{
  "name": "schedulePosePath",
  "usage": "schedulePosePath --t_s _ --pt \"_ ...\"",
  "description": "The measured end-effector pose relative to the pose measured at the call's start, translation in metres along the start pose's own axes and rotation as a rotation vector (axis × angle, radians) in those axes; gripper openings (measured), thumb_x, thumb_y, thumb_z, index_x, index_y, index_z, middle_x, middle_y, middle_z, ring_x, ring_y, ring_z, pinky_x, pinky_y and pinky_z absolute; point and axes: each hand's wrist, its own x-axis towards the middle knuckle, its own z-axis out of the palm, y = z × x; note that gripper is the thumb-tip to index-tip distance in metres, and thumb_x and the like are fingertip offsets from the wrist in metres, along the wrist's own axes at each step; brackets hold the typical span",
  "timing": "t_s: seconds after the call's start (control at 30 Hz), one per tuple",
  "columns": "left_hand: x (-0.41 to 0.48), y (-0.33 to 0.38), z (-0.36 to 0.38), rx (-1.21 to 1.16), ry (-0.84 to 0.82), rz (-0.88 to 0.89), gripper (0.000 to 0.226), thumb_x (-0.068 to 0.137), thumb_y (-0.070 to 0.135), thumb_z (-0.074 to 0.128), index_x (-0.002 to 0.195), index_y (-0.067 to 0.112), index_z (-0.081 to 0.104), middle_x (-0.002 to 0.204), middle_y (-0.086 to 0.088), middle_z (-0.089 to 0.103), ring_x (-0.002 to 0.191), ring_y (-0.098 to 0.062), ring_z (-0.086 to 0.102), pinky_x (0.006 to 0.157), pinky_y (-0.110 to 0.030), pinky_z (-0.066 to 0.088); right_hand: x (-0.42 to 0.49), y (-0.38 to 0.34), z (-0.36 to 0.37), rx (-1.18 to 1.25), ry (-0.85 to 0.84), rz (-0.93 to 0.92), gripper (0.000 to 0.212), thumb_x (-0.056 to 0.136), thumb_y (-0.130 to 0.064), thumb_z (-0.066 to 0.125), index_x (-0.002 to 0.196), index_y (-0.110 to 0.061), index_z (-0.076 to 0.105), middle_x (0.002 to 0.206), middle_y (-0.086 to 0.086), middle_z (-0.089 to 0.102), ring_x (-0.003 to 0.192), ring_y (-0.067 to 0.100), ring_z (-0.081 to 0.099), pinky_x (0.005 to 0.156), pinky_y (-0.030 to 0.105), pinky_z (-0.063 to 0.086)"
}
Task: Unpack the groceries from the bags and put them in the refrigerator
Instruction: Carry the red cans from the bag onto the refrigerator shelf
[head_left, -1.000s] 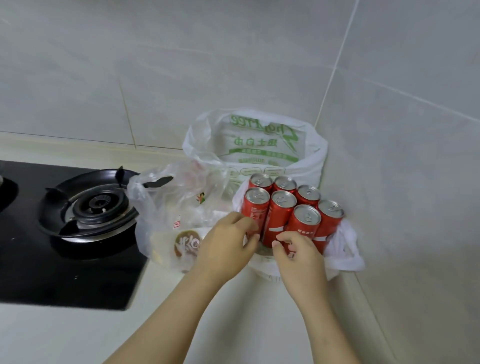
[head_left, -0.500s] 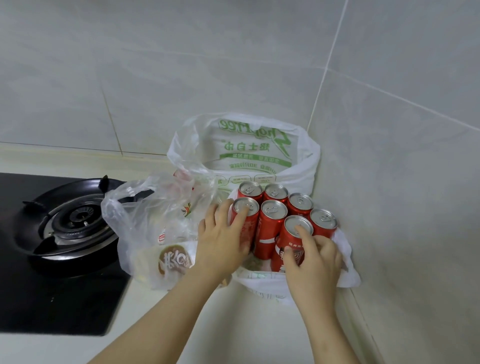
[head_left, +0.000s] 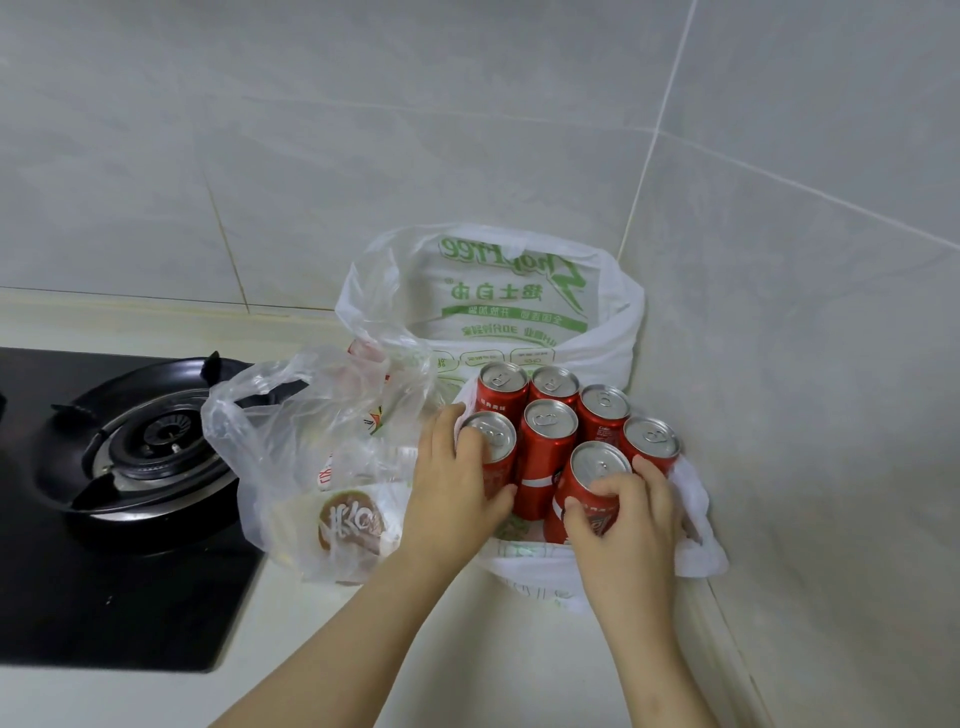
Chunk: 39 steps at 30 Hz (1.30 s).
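Observation:
Several red soda cans (head_left: 550, 441) stand upright in a cluster on a flattened white plastic bag (head_left: 696, 525) in the counter's corner. My left hand (head_left: 454, 493) grips the front left can (head_left: 491, 452), fingers curled round its side. My right hand (head_left: 623, 525) grips the front right can (head_left: 592, 483), which tilts toward me. Behind them stands an open white bag with green print (head_left: 498, 306). To the left a clear plastic bag (head_left: 301, 457) holds packaged food with a brown round label (head_left: 350, 522).
A black gas stove (head_left: 135, 447) with its burner grate fills the left of the counter. Grey tiled walls meet in a corner right behind the bags. Pale countertop (head_left: 467, 665) lies in front of the bags.
Both hands went from the cans' bases up around two front cans. The right hand's can now tilts toward me. The camera has come closer.

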Motion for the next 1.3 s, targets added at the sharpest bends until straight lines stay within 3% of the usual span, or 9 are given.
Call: schedulePosePath --t_s 0.1,0.2,0.3,0.43,0.63,0.73,0.87,1.03,1.3 --pt "-0.003 0.002 0.000 -0.086 -0.036 -0.078 0.043 0.064 0.011 0.079 0.094 -0.001 0.050 0.126 -0.020 0.050 0.112 -0.034 0.052 0.083 -0.026 0.040 -0.002 0.003 0.001 0.058 -0.028 0.039 0.043 0.065 -0.003 0.081 0.066 -0.020 0.041 0.116 0.017 0.056 0.096 0.008 0.039 0.077 0.017 0.034" --pt "-0.007 0.003 0.000 -0.140 -0.070 -0.127 0.037 0.073 0.011 0.072 0.100 0.002 0.049 0.123 -0.006 0.051 0.107 -0.023 0.053 0.072 -0.022 0.039 -0.005 0.008 0.001 0.109 -0.043 0.050 0.049 0.064 -0.004 0.082 0.067 -0.021 0.036 0.092 0.006 0.054 0.082 0.015 0.045 0.066 0.009 0.037" --pt "-0.009 0.006 -0.001 -0.235 -0.064 -0.222 0.054 0.070 0.014 0.075 0.115 0.012 0.046 0.107 0.008 0.049 0.101 -0.015 0.053 0.074 -0.020 0.039 -0.001 0.007 -0.002 0.193 -0.080 0.157 0.044 0.062 -0.008 0.084 0.090 -0.011 0.049 0.091 -0.002 0.054 0.086 0.021 0.052 0.069 0.012 0.040" --pt "-0.007 0.008 -0.005 -0.333 -0.091 -0.253 0.080 0.063 0.012 0.081 0.132 0.018 0.040 0.113 0.013 0.042 0.108 -0.007 0.044 0.086 -0.015 0.034 0.003 0.007 -0.003 0.176 -0.151 0.160 0.073 0.059 -0.016 0.085 0.123 -0.012 0.050 0.115 0.002 0.053 0.107 0.015 0.048 0.094 0.031 0.043" --pt "-0.011 0.006 0.001 -0.350 -0.171 -0.275 0.061 0.065 0.016 0.079 0.118 0.023 0.048 0.111 0.009 0.055 0.101 -0.009 0.052 0.079 -0.016 0.040 -0.001 0.010 -0.001 0.209 -0.198 0.147 0.054 0.058 -0.009 0.081 0.103 -0.022 0.055 0.096 -0.003 0.061 0.095 0.019 0.056 0.085 0.039 0.050" --pt "-0.013 0.008 -0.001 -0.363 -0.174 -0.341 0.055 0.069 0.018 0.077 0.112 0.028 0.044 0.098 0.013 0.060 0.085 -0.010 0.059 0.062 -0.018 0.044 -0.004 0.007 -0.002 0.299 -0.203 0.154 0.057 0.063 0.002 0.076 0.092 -0.038 0.047 0.088 -0.013 0.060 0.088 0.004 0.057 0.079 0.023 0.048" --pt "-0.016 0.011 -0.011 -0.383 -0.112 -0.408 0.054 0.069 0.015 0.077 0.108 0.025 0.041 0.082 0.021 0.054 0.075 -0.008 0.056 0.057 -0.009 0.040 -0.007 0.010 -0.005 0.305 -0.172 0.129 0.049 0.063 0.005 0.075 0.093 -0.027 0.052 0.082 -0.015 0.060 0.085 -0.005 0.054 0.070 0.002 0.039" --pt "-0.020 0.019 -0.026 -0.445 -0.058 -0.436 0.058 0.064 0.012 0.081 0.104 0.027 0.042 0.085 0.022 0.057 0.074 0.008 0.055 0.059 -0.003 0.041 -0.006 0.008 -0.009 0.350 -0.162 0.116 0.046 0.060 0.003 0.077 0.096 -0.016 0.055 0.084 -0.013 0.059 0.084 -0.001 0.056 0.071 0.008 0.042" --pt "-0.015 0.036 -0.057 -0.493 0.065 -0.455 0.060 0.060 0.014 0.083 0.103 0.030 0.044 0.084 0.022 0.058 0.076 0.009 0.055 0.060 -0.001 0.039 0.002 -0.020 -0.034 0.461 -0.113 0.169 0.066 0.058 -0.004 0.085 0.101 -0.034 0.046 0.098 -0.017 0.058 0.092 0.007 0.059 0.079 0.024 0.047"
